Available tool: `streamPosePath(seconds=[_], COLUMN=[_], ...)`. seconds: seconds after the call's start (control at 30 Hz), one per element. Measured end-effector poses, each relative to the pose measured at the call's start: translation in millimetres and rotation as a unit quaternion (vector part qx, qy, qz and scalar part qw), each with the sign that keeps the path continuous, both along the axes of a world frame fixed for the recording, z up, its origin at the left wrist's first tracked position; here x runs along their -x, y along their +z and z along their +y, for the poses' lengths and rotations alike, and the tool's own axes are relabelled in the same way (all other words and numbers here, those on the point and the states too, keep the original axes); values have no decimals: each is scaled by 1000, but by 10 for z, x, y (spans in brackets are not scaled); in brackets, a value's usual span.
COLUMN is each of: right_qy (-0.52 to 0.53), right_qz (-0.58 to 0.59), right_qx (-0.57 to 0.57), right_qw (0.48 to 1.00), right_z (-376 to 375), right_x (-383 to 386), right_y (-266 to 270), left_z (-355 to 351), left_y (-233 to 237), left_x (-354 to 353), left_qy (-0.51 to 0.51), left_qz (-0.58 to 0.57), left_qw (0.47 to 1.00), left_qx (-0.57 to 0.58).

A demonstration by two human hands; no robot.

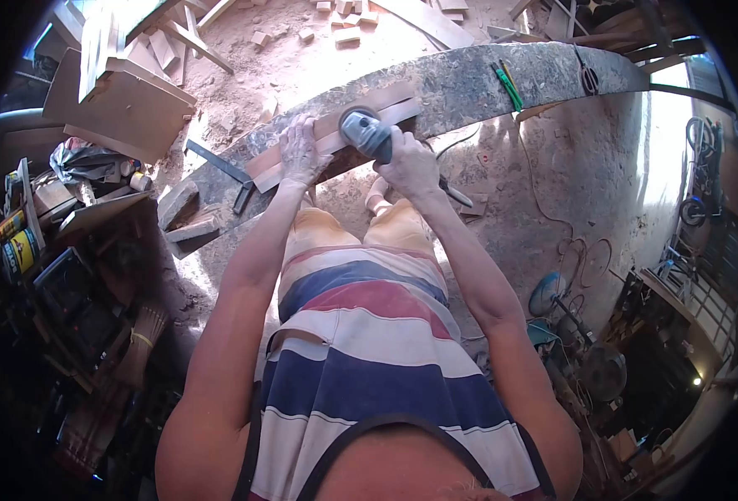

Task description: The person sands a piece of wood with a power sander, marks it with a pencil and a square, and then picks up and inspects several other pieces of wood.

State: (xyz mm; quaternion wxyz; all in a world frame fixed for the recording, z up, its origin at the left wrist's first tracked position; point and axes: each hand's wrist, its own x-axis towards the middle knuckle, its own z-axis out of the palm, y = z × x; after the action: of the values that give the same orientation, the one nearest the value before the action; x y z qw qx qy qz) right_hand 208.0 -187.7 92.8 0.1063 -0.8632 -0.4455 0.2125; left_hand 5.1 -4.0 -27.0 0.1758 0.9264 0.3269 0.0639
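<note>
My right hand (411, 164) is wrapped around the body of an angle grinder (367, 136). The grinder's round disc rests on or just over the pale wooden boards (398, 102), near their right end; exact contact cannot be made out. Dusty and bent over the left part of these boards, my left hand (304, 152) grips them against the bench, thumb toward me. The boards lie side by side, slanting along the long stone-like bench (461, 82). A metal try square (223, 173) lies just left of my left hand.
Green-handled pencils or markers (507, 87) and scissors (588, 79) lie at the bench's right. Wood offcuts (348, 33) litter the floor beyond. Wooden blocks (179, 204) sit at the bench's left end. A cord (536, 185) trails across the floor toward a fan (604, 371).
</note>
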Motion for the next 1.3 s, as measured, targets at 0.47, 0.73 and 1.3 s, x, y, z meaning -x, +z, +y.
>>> streamPosePath(seconds=[0.47,0.73,1.3], right_qy=[-49,-52,-65], right_qz=[59,62,-24], right_qx=[-13,-14,-10], right_qw=[997,997,998], right_z=[-184,-180,-226], right_x=[-775,-1058,-1186], right_y=[-93,-75,-97], left_z=[-27,-23,-38], left_y=[43,75,7], left_x=[-18,-25,-3], left_qy=[11,8,10], left_qz=[61,51,36], left_qw=[998,999,999], left_qx=[3,-13,-19])
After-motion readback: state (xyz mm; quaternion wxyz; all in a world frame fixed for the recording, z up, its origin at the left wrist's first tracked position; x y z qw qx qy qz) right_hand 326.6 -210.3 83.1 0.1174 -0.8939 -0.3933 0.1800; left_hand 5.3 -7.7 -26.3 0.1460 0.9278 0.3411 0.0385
